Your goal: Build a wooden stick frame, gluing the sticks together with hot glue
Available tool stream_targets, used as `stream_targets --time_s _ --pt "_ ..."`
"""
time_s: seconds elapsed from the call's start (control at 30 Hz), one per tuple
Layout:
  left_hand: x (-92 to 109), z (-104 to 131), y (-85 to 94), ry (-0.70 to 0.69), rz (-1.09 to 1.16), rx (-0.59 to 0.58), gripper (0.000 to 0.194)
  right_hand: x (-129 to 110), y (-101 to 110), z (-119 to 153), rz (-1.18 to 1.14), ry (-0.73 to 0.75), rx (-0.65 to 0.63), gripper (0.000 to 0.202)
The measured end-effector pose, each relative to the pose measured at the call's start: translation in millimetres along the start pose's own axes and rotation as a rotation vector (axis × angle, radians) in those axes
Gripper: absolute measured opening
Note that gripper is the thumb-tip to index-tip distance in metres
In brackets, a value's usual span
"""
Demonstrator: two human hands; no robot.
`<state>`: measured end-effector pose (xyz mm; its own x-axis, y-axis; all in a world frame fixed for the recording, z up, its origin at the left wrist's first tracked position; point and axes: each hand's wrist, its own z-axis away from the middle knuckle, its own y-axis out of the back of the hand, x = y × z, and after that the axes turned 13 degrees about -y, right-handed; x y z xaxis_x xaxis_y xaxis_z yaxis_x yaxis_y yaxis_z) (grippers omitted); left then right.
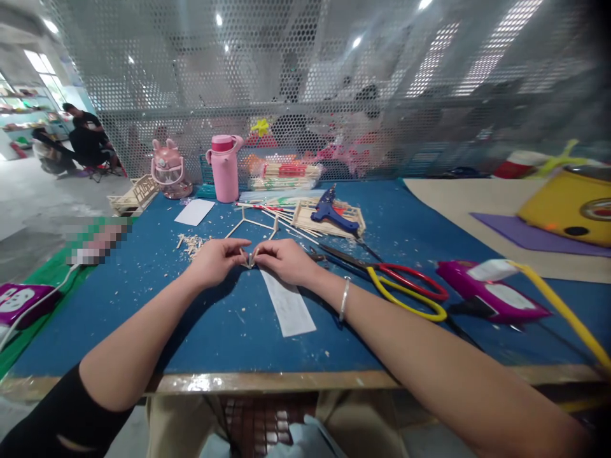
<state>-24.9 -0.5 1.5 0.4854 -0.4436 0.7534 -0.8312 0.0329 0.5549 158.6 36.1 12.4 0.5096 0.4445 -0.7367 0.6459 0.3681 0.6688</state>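
Purple socket block (pixel 23 304): is lying at the left edge.
Clear pink jar (pixel 168 184): is standing on the far left under an eared lid; what it is holding is too indistinct to name.
Stick scraps (pixel 188 245): are lying loose in a small heap, just left of the left hand.
Left hand (pixel 217 262): is touching the near end of the stick frame with thumb and forefinger; whether it is pinching or merely steadying, I cannot tell.
Pink flask (pixel 225 178): is standing farther off, its opaque wall hiding any contents.
Stick frame (pixel 258 223): is resting on the blue table (pixel 200 343), its near end between the hands. It is probably handling as very light and stiff, yet fragile at the joints; a soft pinch along a stick, close to a corner, is looking like the safest hold.
Right hand (pixel 284 261): is pinching the frame's near end between thumb and forefinger.
Clear packets (pixel 286 175): are lying on the far side, bundled sticks filling them.
Paper strip (pixel 289 308): is lying near, partly under the right hand.
Slatted wooden tray (pixel 305 219): is bearing a blue glue gun (pixel 329 215).
Scissors (pixel 372 275): are lying right of the right hand.
Yellow container (pixel 558 203): is sitting far right, its inside hidden.
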Motion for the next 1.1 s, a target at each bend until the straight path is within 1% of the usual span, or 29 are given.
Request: stream_targets --time_s 0.1,0.3,0.57,0.83,0.9,0.97,1.03,1.1 --pt "0 0 -2.5 -0.016 -0.002 0.001 0.041 -1 1 1 0.055 0.007 0.004 0.015" --pt "10 0 -1.5 -0.035 -0.082 -0.015 0.048 -3 1 2 0.09 0.004 -0.004 0.017" --pt "14 0 1.2 -0.059 -0.182 -0.021 0.047 -4 0 0 0.109 0.003 0.023 0.016" --pt "17 1 -3.7 -0.039 -0.206 -0.046 0.046 -3 -2 -1 0.155 0.005 0.029 0.016" --pt "16 2 -5.2 -0.032 -0.201 -0.04 0.04 -3 -2 0 0.156 0.006 0.029 0.016" --pt "16 3 -6.6 -0.043 -0.204 -0.036 0.03 -3 -3 0 0.156 0.01 0.035 0.015" --pt "16 4 -7.8 -0.067 -0.234 -0.024 0.02 -2 -3 1 0.159 0.015 0.047 0.014" --pt "17 4 -8.8 -0.093 -0.285 -0.009 0.017 -2 -4 1 0.17 0.016 0.061 0.014"
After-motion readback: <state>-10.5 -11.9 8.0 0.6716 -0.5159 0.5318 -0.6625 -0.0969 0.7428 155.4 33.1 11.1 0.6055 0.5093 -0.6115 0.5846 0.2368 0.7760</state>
